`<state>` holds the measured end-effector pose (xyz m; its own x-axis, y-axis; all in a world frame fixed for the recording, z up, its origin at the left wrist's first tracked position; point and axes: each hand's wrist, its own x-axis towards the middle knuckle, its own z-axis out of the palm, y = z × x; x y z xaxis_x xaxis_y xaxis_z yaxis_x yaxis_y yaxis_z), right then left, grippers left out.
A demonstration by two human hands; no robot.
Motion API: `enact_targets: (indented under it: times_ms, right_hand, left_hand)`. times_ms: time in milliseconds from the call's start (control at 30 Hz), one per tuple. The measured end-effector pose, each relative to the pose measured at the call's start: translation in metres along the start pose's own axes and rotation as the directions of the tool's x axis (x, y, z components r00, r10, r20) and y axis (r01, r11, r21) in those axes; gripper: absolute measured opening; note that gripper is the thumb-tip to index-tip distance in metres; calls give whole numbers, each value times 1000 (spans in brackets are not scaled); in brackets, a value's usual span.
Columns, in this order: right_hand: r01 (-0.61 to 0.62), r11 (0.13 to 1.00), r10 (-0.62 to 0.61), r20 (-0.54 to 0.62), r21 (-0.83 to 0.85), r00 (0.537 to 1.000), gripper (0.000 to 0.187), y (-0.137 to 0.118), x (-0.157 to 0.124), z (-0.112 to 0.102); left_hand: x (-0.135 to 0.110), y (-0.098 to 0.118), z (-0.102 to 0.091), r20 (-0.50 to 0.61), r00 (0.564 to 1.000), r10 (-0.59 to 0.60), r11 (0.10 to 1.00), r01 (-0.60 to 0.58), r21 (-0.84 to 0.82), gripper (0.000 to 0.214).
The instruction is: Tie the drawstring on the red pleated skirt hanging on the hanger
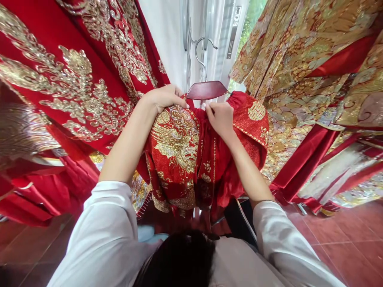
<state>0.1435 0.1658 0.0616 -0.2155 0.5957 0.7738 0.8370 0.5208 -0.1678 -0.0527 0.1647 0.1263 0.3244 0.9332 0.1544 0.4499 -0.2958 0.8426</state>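
Note:
A red jacket with gold embroidery hangs on a dark red wooden hanger with a metal hook, straight ahead of me. My left hand is closed on the jacket's left shoulder by the collar. My right hand pinches the red cloth at the collar opening, just under the hanger. Both my arms wear white sleeves pushed up to the elbows.
More red and gold embroidered garments hang close on the left and on the right. A white door or window frame stands behind the hanger. Red floor tiles lie below at the right.

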Motion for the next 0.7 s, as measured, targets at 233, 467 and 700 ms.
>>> enact_targets:
  times_ms: [233,467,700]
  right_hand:
    - [-76,995,85,159,-60,984,18,-5,19,5]
    - [62,998,-65,190,22,980,11,5,20,-1]
    - [-32,998,24,130,57,991,17,-5,17,9]
  left_hand:
    - [17,16,12,-94,995,43,999,-41,26,10]
    - [27,-2,6,63,992,110,993,-111,25,25]
    - [22,6,12,189,967,172,985,-172,-19,39]
